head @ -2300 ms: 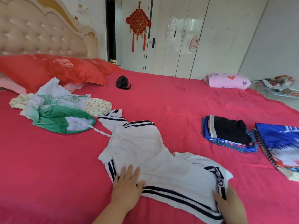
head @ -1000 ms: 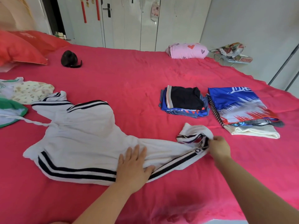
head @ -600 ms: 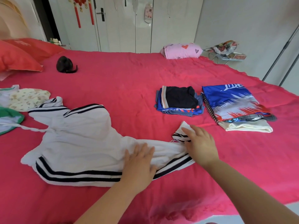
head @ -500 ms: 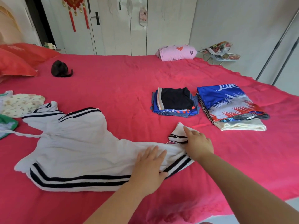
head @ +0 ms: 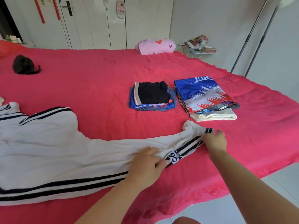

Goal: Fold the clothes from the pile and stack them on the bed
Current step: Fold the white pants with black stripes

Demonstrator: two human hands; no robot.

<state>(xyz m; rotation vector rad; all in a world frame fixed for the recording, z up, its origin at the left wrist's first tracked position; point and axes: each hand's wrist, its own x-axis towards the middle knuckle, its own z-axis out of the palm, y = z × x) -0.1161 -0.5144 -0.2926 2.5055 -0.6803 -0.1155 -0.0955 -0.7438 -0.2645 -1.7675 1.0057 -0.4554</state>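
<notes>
A soft, creased white garment [head: 48,151] with twin black side stripes lies stretched across the red bed [head: 97,75]. Its long axis runs left to right, and the narrow striped end points right toward the mattress edge. The left hand [head: 145,167] presses flat on the cloth with fingers spread, while the right hand [head: 216,141] pinches that striped end. Just beyond lie a neatly squared black-topped stack [head: 152,92] and a glossy blue printed stack [head: 202,94].

Bare red bedspread [head: 100,88] is seen beyond the white garment [head: 48,151]; rightward passage is blocked by a dark folded stack [head: 152,94] and a blue folded stack [head: 202,96].
</notes>
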